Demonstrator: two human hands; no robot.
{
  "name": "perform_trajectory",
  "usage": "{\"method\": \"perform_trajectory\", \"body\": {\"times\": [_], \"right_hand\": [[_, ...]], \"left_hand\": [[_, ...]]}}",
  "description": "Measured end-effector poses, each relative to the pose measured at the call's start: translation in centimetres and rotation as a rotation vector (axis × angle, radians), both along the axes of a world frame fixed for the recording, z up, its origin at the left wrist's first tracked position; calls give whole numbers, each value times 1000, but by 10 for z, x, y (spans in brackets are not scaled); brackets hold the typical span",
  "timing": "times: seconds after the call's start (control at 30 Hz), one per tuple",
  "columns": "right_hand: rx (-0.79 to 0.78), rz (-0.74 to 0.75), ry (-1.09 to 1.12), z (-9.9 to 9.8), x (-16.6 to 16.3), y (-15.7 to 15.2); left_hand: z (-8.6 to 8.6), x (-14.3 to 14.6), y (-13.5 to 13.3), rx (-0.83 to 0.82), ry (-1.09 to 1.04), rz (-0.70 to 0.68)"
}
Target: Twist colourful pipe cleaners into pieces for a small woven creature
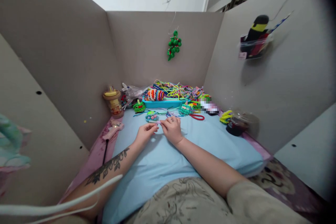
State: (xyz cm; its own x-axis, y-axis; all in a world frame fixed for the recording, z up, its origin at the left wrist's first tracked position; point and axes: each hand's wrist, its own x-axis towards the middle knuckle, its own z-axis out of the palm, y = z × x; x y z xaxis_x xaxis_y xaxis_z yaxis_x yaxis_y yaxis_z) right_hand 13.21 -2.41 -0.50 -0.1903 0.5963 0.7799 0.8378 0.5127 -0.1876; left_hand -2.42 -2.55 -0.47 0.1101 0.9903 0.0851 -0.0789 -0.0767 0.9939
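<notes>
My left hand (145,133) and my right hand (172,129) meet over a light blue pillow (162,154), fingers pinched together on a small pink and white piece (156,122) held between them. Just beyond the fingers lies a small teal crocheted piece (152,116). What the pinched piece is I cannot make out.
A teal tray (164,103) heaped with coloured cords and crocheted toys stands at the back. A jar (113,103) and a pink glue gun (113,129) sit at the left, a dark bowl (235,127) at the right. Cardboard walls (65,63) enclose the space; a green ornament (173,45) hangs behind.
</notes>
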Motion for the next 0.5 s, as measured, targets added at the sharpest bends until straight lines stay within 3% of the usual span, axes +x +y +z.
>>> {"method": "perform_trajectory", "body": {"times": [0.2,0.5], "right_hand": [[43,-24,-102,-2,0,0],[66,2,-164,0,-4,-4]], "left_hand": [[4,0,-1,-178,-273,-33],[-1,3,2,-140,-194,41]]}}
